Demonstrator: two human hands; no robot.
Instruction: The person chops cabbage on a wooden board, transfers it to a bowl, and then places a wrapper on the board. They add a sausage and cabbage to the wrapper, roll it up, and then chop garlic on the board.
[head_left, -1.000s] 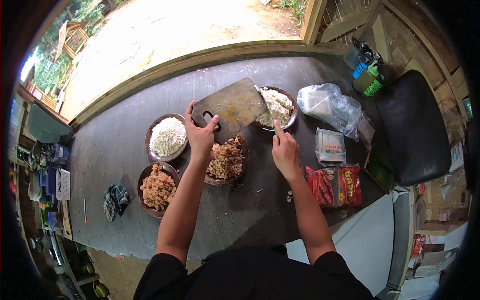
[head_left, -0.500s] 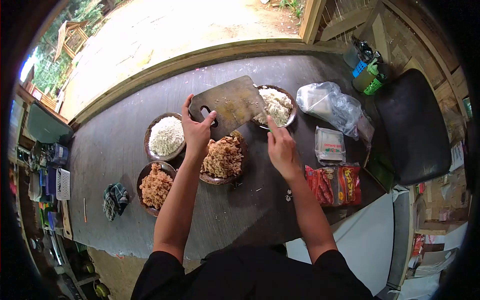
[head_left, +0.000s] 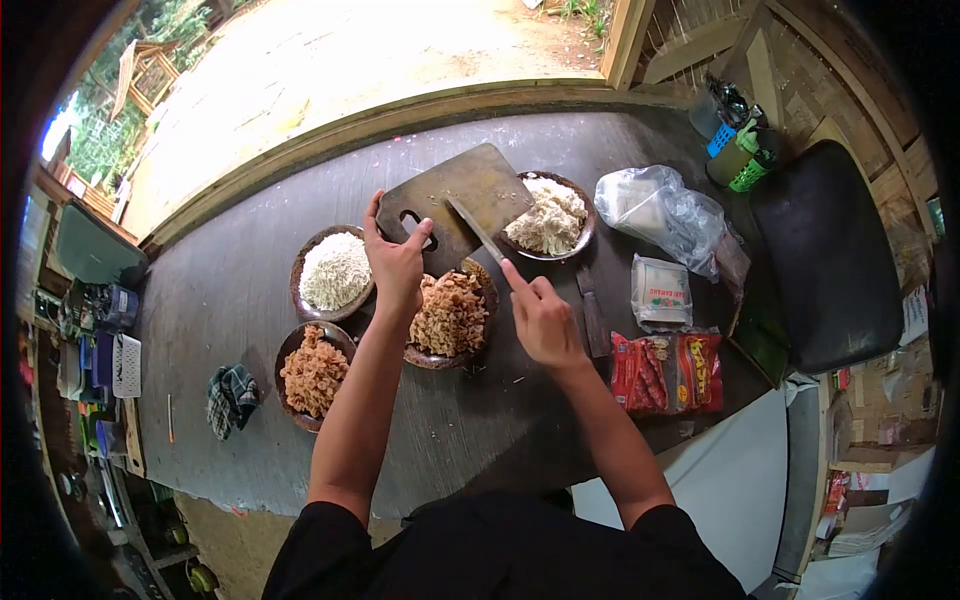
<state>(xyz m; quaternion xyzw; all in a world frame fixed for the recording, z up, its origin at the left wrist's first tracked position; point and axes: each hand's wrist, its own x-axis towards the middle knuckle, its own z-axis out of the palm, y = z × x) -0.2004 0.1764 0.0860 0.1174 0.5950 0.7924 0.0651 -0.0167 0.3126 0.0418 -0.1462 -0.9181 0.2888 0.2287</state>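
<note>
My left hand (head_left: 397,262) grips the handle end of a dark wooden cutting board (head_left: 462,195), tilted over a bowl of white chopped food (head_left: 551,214). My right hand (head_left: 542,320) holds a knife (head_left: 474,229) whose blade lies across the board's face. Below the board sits a bowl of brown crumbly pieces (head_left: 450,314). Left of my left hand stand a bowl of white shreds (head_left: 334,270) and another bowl of brown pieces (head_left: 313,372).
All stands on a dark wooden table (head_left: 240,300). To the right lie a clear plastic bag (head_left: 660,212), a white packet (head_left: 660,294), red snack packets (head_left: 668,372) and a dark sheath-like strip (head_left: 590,312). A checked cloth (head_left: 232,400) lies left. A black chair (head_left: 825,260) stands right.
My right hand drew back from the white-food bowl toward me and now lays the knife blade on the board. The board stays tilted in my left hand.
</note>
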